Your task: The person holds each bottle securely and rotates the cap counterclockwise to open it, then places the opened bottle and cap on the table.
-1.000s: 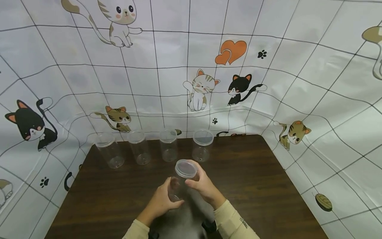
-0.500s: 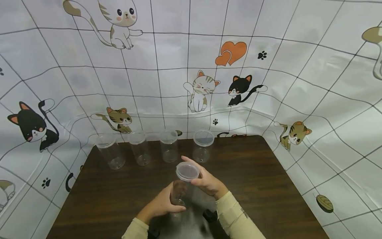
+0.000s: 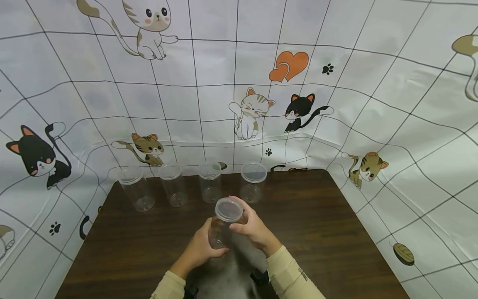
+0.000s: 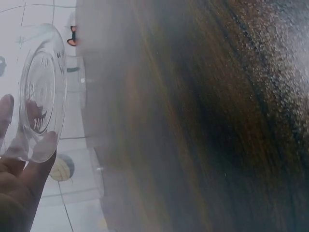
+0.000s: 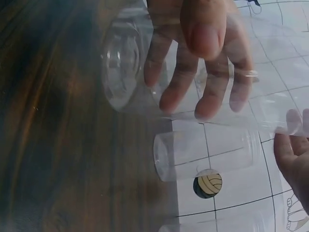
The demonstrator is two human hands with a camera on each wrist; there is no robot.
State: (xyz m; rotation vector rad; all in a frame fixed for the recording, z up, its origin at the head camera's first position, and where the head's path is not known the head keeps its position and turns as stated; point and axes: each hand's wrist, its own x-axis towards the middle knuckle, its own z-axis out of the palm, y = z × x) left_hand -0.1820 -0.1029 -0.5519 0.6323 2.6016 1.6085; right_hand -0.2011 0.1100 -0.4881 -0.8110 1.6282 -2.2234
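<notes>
I hold a clear plastic jar (image 3: 218, 236) with both hands over the near middle of the table, tilted slightly. Its translucent lid (image 3: 229, 209) faces up toward the head camera. My left hand (image 3: 199, 245) grips the lower body, thumb in front and fingers round the far side. These fingers show through the clear wall in the right wrist view. With my right hand (image 3: 257, 230) I hold the upper end by the lid, the thumb just under the rim, the fingers partly hidden behind. The left wrist view shows the jar's round, embossed base (image 4: 41, 92).
Several similar lidded clear jars stand in a row along the back of the dark wood table (image 3: 317, 232); the rightmost jar (image 3: 252, 187) is close behind my right fingers. A white cat-print sheet (image 3: 209, 104) with grid lines hangs round the table's back and sides.
The jar dipped slightly toward me and right, then came back up and left. My right fingers, spread out past the lid half a second ago, now lie closer round it. The row stays put.
</notes>
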